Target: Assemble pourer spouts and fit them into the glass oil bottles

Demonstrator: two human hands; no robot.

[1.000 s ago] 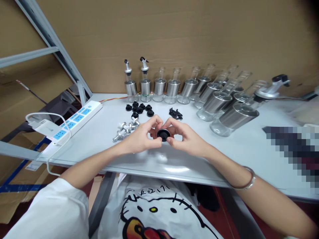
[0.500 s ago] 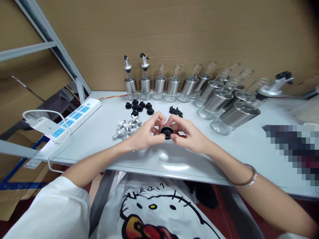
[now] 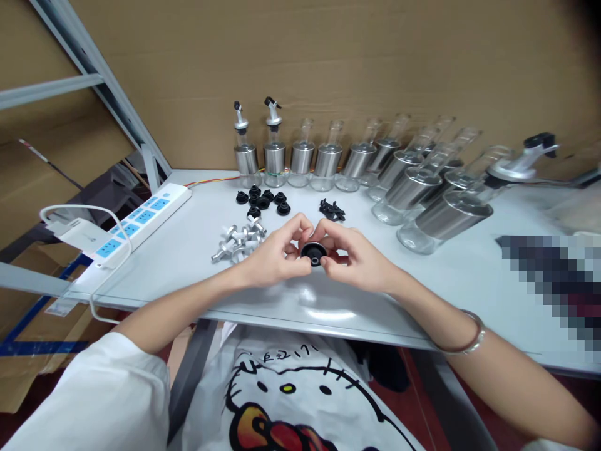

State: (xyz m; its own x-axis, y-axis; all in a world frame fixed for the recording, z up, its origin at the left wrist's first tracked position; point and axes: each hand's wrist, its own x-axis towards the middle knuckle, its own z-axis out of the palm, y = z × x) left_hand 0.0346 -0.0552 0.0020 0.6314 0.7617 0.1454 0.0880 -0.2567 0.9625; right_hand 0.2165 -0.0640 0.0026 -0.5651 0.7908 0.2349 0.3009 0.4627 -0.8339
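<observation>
Between both hands, over the front half of the table, is a round black stopper [image 3: 313, 252] with a small ring at its middle facing me. My left hand [image 3: 282, 250] grips its left side, thumb at the front edge and fingers curled behind. My right hand [image 3: 352, 255] pinches the right side in the same way. What lies behind the stopper is hidden by my fingers. Silver metal spouts [image 3: 238, 241] lie in a heap by my left hand. Beyond them sits a group of black stoppers [image 3: 261, 200]. Small black levers [image 3: 331, 210] are piled just past my right hand.
Glass bottles with steel sleeves [image 3: 327, 161] line the back and right of the table [image 3: 300, 307]. Two at the left [image 3: 275, 156] and one at the right [image 3: 454, 216] carry pourers. A white power strip [image 3: 141, 219] with a cable lies at the left.
The stopper has tilted between my fingers, and a light ring at its middle now shows. Both hands stay in nearly the same place.
</observation>
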